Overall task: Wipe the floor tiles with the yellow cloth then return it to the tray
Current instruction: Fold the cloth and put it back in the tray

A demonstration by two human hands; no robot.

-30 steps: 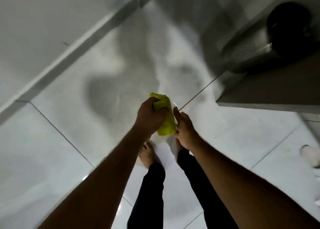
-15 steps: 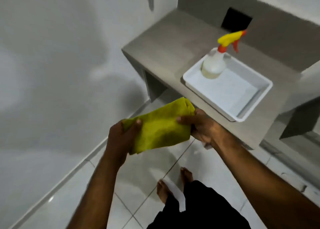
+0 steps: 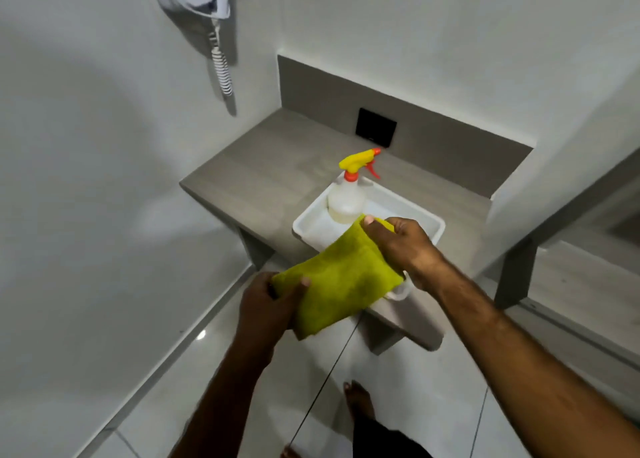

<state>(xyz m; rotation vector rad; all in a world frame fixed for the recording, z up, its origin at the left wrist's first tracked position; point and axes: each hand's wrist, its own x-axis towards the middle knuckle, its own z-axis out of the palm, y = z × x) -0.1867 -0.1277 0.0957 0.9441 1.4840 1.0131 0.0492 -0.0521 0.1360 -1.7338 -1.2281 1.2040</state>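
Above the near edge of the tray (image 3: pixel 437 230), the yellow cloth (image 3: pixel 337 279) is held folded; left hand (image 3: pixel 268 303) pinches its seven-o'clock corner, right hand (image 3: pixel 403 241) grips its one-o'clock end; spray bottle (image 3: pixel 346 199) stands in the tray at twelve o'clock, on the table (image 3: pixel 263 167); floor tiles (image 3: pixel 242 388) below.

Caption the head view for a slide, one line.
Both hands, left hand and right hand, hold a folded yellow microfibre cloth above a white rectangular plastic tray containing a clear spray bottle.

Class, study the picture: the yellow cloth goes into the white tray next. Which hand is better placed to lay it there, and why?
Probably the right hand: it grips the yellow cloth directly over the white tray; the left hand holds the corner nearer the person.
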